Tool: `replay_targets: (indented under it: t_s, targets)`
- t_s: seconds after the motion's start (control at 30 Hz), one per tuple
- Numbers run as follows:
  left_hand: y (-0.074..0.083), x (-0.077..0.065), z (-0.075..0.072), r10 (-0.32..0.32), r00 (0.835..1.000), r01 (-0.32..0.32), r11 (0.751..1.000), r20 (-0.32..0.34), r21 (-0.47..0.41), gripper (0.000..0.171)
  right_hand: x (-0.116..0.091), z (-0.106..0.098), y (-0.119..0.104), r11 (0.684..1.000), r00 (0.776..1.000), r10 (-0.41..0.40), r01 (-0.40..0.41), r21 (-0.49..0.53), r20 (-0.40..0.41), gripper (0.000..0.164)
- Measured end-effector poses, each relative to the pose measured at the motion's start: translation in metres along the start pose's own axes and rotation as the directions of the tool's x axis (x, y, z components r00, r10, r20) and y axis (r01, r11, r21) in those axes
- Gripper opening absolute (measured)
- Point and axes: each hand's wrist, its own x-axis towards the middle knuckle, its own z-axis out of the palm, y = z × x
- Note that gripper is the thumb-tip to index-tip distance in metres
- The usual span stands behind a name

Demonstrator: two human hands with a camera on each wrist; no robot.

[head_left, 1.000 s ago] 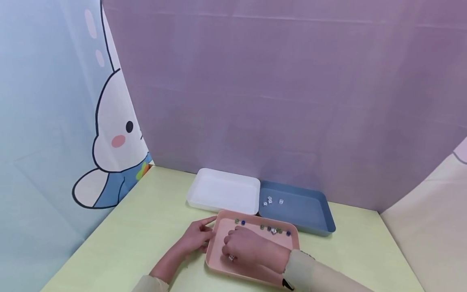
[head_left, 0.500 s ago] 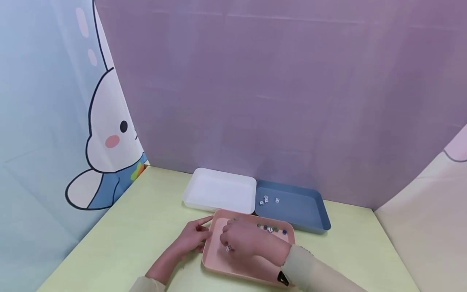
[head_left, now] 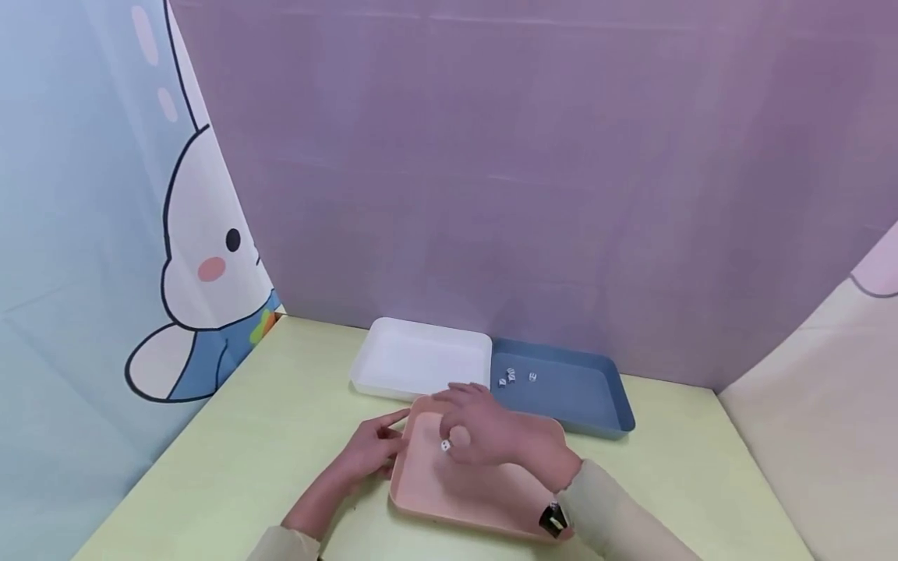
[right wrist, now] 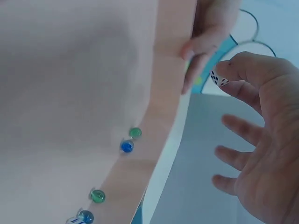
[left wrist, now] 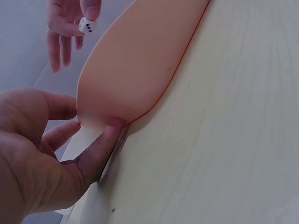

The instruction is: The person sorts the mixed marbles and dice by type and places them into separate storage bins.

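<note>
In the head view my right hand (head_left: pixel 484 425) pinches a white die (head_left: pixel 445 446) between thumb and index finger, above the pink tray (head_left: pixel 449 510). The right wrist view shows the black pips of that die (right wrist: pixel 218 78) and the other fingers spread apart. My left hand (head_left: pixel 372 449) rests against the left side of the tray; in the left wrist view its thumb and fingertips touch the tray's outer wall (left wrist: pixel 131 65). Inside the tray, green marbles (right wrist: pixel 97 195) and blue marbles (right wrist: pixel 127 146) lie along the far edge, with another die (right wrist: pixel 75 220) beside them.
Behind the pink tray stand a white tray (head_left: pixel 421 358) and, to its right, a blue tray (head_left: pixel 575 393) holding several white dice (head_left: pixel 510 375). A purple cloth (head_left: pixel 449 171) hangs behind the pale yellow table (head_left: pixel 210 467).
My right hand has lifted the die and moved it toward the tray's far side, its other fingers spreading. The left hand stays at the tray's left side. The head view has shifted slightly.
</note>
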Motion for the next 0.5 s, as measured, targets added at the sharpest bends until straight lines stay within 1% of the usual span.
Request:
replay_targets:
  t_s: [0.1,0.23,0.37,0.5]
  targets:
    - [0.000,0.000,0.001,0.000,1.000,0.000,1.000,-0.003,0.004,0.057,-0.004,-0.004,0.007,0.996,0.997,0.027,-0.021,0.082,-0.074,0.003]
    - [0.002,-0.001,0.001,0.000,1.000,0.000,1.000,-0.025,0.004,0.057,-0.010,-0.008,0.016,0.984,0.986,0.050,-0.022,0.177,-0.158,0.006]
    - [0.005,-0.004,0.002,-0.001,0.999,0.001,1.000,-0.037,0.003,0.057,-0.019,-0.012,0.020,0.954,0.978,0.114,-0.059,0.294,-0.175,0.004]
    - [0.005,-0.005,0.003,-0.006,1.000,0.006,1.000,-0.020,0.001,0.057,-0.029,-0.011,0.025,0.913,0.965,0.195,-0.113,0.391,-0.175,0.004]
